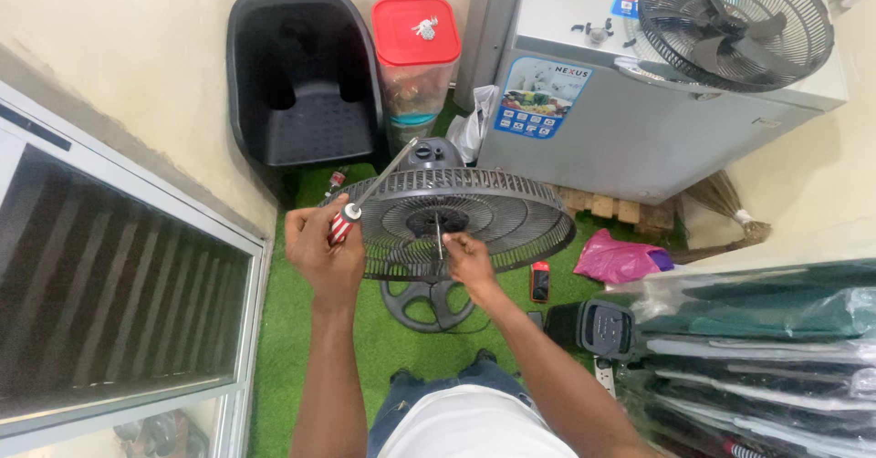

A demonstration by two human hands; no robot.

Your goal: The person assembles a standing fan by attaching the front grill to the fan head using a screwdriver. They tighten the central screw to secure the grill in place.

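A round black wire fan guard (456,221), the rear half of a standing fan's cage, lay tilted over the fan's motor housing (432,153) above a green artificial-grass floor (301,330). The right hand (467,259) pinched the thin metal shaft (439,235) rising from the guard's centre hub, fingers closed narrowly around it. The left hand (321,248) gripped a screwdriver (372,191) with a red-and-white striped handle, its long steel shank angled up across the guard's rim. By the look of it, the fan was well into being taken apart: the front grille with the dark plastic blades (735,25) rested separately on top of a grey chest freezer (639,120), while the rear guard appeared not yet freed from the motor. The fan's round spoked base (424,303) stood beneath. Nearby were a glossy black moulded chair (301,75), a clear container with a red lid (415,43), and a crumpled pink bag (620,257).
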